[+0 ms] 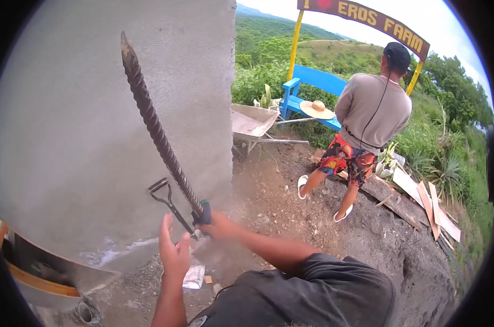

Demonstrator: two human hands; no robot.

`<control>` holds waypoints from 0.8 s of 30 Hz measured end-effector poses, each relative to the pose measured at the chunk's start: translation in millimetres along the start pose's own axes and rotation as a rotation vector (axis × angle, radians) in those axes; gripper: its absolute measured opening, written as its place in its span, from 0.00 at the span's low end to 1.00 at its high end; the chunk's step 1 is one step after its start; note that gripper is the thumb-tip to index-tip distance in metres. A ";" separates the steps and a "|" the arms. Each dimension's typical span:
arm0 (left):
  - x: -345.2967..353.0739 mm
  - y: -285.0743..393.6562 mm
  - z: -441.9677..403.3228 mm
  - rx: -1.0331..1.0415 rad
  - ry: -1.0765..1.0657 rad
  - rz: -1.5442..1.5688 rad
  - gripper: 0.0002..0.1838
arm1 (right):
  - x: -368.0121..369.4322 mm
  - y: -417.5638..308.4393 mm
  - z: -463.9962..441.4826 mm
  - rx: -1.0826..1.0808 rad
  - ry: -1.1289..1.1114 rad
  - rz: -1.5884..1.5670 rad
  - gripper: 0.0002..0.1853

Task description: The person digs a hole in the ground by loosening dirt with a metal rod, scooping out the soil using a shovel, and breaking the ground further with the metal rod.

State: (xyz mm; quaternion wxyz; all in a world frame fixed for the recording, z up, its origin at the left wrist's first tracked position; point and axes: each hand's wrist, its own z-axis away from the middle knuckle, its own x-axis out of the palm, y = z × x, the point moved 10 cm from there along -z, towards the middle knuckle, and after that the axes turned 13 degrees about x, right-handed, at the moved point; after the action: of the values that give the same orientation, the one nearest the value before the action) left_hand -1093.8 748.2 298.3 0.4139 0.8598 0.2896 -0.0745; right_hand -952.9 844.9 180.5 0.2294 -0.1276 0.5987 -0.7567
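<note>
My right hand (218,226) is closed round the lower end of a thick ribbed steel bar (158,131), where something dark is wrapped about it. The bar tilts up to the left in front of the grey wall, its chipped, pointed tip uppermost. Beside it, my left hand (175,253) holds nothing, with its fingers stretched out and apart. A shovel (173,206) with a D-shaped handle stands close behind both hands, its blade hidden.
A smooth grey wall (56,125) fills the left. Beyond its corner stand a wheelbarrow (253,121) and a blue bench (320,82) with a straw hat (317,109). A person (375,109) stands facing away, near loose boards (429,204). A printed paper bag (194,277) lies below.
</note>
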 end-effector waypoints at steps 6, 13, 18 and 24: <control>22.4 46.7 -36.1 0.390 -0.314 0.289 0.19 | 11.1 -14.5 88.7 0.029 -0.139 0.071 0.22; 44.4 137.5 -11.3 0.713 -0.373 0.360 0.19 | -59.8 -82.8 190.5 0.055 0.143 -0.655 0.25; 62.1 211.8 -4.8 0.815 -0.294 0.285 0.27 | -119.4 -224.3 285.5 -0.381 0.396 -0.562 0.17; 154.7 207.1 19.4 0.413 -0.532 0.569 0.30 | -180.9 -375.7 381.0 -0.864 0.528 -0.387 0.15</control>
State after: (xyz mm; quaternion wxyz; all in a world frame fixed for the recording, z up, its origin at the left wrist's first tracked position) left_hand -848.6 699.7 367.3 0.2975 0.9210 -0.0963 -0.2325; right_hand -691.8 679.3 653.1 -0.1459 -0.1238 0.8582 -0.4763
